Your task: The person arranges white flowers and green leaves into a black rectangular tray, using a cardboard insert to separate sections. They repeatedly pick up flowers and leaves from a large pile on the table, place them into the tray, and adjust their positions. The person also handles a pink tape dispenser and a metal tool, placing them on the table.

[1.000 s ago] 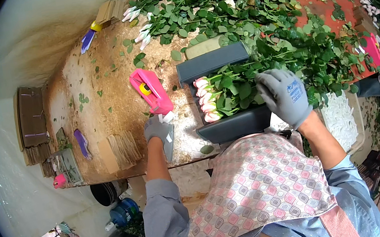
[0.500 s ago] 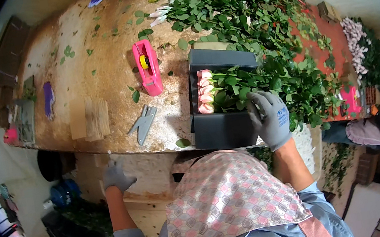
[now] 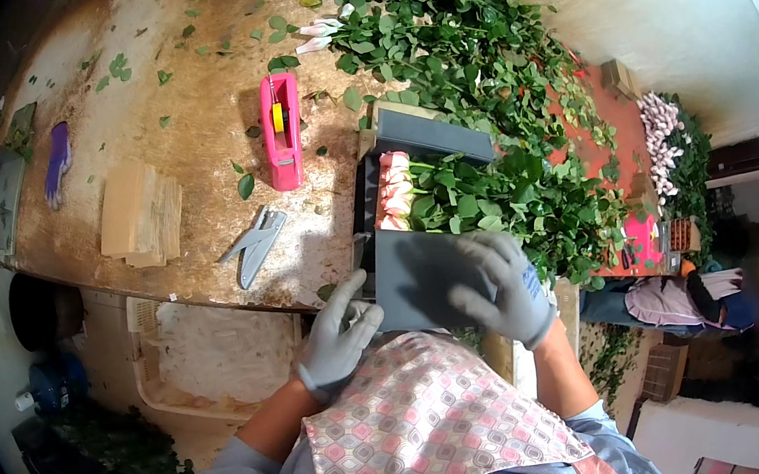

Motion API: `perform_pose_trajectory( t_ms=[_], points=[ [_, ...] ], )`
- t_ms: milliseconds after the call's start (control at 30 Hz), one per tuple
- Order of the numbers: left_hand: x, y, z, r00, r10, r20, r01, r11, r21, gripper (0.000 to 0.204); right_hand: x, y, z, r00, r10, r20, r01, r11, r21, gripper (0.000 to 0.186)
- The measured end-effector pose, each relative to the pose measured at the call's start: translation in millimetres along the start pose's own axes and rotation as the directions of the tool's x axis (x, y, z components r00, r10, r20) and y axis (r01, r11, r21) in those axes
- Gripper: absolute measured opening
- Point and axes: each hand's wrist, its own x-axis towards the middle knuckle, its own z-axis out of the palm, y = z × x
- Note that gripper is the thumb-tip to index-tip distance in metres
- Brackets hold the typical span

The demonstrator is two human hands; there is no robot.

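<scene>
Grey-gloved left hand half-curled at left edge of dark flap; I can't tell its grip. Right hand loosely spread at flap's right, gripping nothing. Pink roses just beyond.

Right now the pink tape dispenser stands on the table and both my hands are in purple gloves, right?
Not quite: your left hand and right hand are gloved in grey, not purple, as the head view shows. The pink tape dispenser does stand on the table.

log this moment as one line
left hand: at grey panel, left edge | right hand: at its right end | pink roses: beyond panel
</scene>
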Motion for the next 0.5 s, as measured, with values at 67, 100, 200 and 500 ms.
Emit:
perform_pose_trajectory(
  t_ms=[67,100,200,500],
  points=[
    [-6,26,7,0.982,0.187,0.025,-0.184,0.979,-0.09,0.062,-1,-1,-12,0.981,-0.113,0.161,0.083,0.98,0.18,0.07],
    [-3,36,18,0.957,0.289,-0.016,-0.288,0.946,-0.148,0.059,3,-4,-18,0.976,-0.133,0.172,0.115,0.987,0.113,0.066],
    [10,66,34,0.856,0.515,-0.043,-0.517,0.855,-0.043,0.036,19,6,-21,0.991,-0.119,0.06,0.133,0.909,-0.395,0.042],
    [150,70,36,0.724,0.478,0.497,-0.674,0.336,0.658,0.033,119,100,5,0.998,0.057,0.02,-0.044,0.906,-0.42,0.018]
  ],
)
